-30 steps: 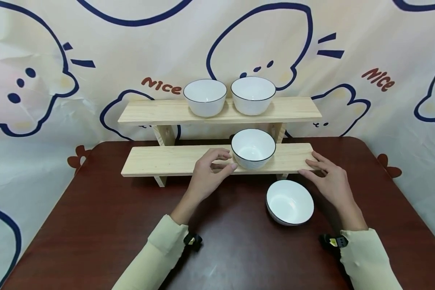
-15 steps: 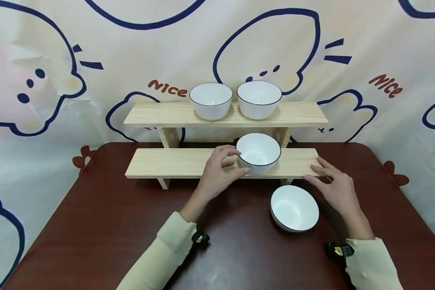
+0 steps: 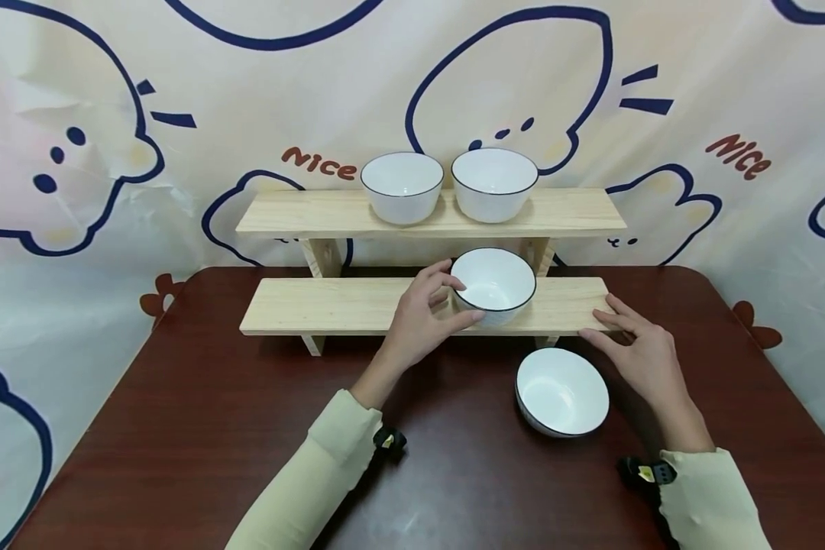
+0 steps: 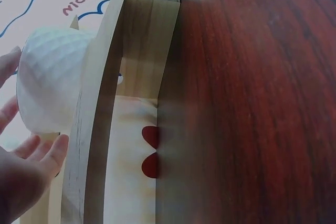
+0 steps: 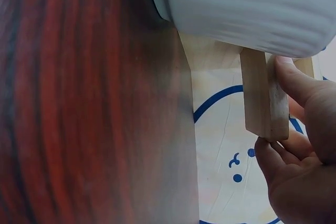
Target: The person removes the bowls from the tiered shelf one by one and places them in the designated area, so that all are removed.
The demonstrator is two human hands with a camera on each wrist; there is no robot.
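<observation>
On the lower board of a pale two-tier wooden shelf sits a white bowl with a thin dark rim. My left hand curves loosely beside its left side, fingertips right at the rim and thumb overlapping its front in the head view. From the left wrist, the bowl shows a dimpled outer wall, with spread fingers close to it. My right hand holds the right end of the lower board, thumb on the front edge and fingers at the end face. The right wrist view shows this board end between thumb and fingers.
Two matching bowls, a left one and a right one, stand side by side on the upper board. Another bowl stands on the dark brown table before the shelf's right part. A printed cloth hangs behind.
My left hand has moved right, closer around the lower-board bowl. My right hand stays at the board's end. The head view has shifted slightly; the bowls keep their places on the shelf.
</observation>
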